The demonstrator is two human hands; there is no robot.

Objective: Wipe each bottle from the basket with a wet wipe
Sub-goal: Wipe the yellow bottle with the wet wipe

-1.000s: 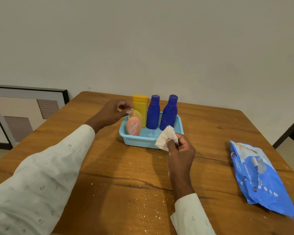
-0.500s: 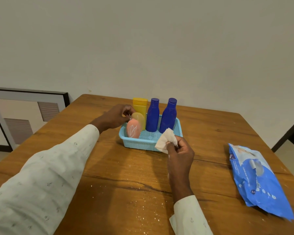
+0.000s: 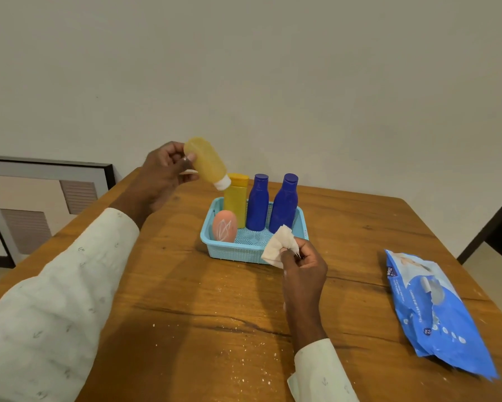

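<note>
My left hand [image 3: 164,169] grips a translucent yellow bottle [image 3: 206,161] by its base, tilted with the white cap pointing down-right, lifted above the left end of the light blue basket [image 3: 238,252]. Inside the basket stand a yellow bottle [image 3: 235,203], two dark blue bottles [image 3: 257,203] [image 3: 284,206] and a pink egg-shaped bottle [image 3: 225,229]. My right hand [image 3: 303,265] pinches a crumpled white wet wipe [image 3: 278,246] at the basket's front right corner.
A blue wet wipe pack [image 3: 429,309] lies on the wooden table [image 3: 200,314] at the right. White crumbs speckle the table's near part. A framed picture [image 3: 35,198] leans against the wall to the left of the table.
My left hand has lifted the translucent yellow bottle out of the basket, up and to the left. My right hand keeps the wipe in the same spot.
</note>
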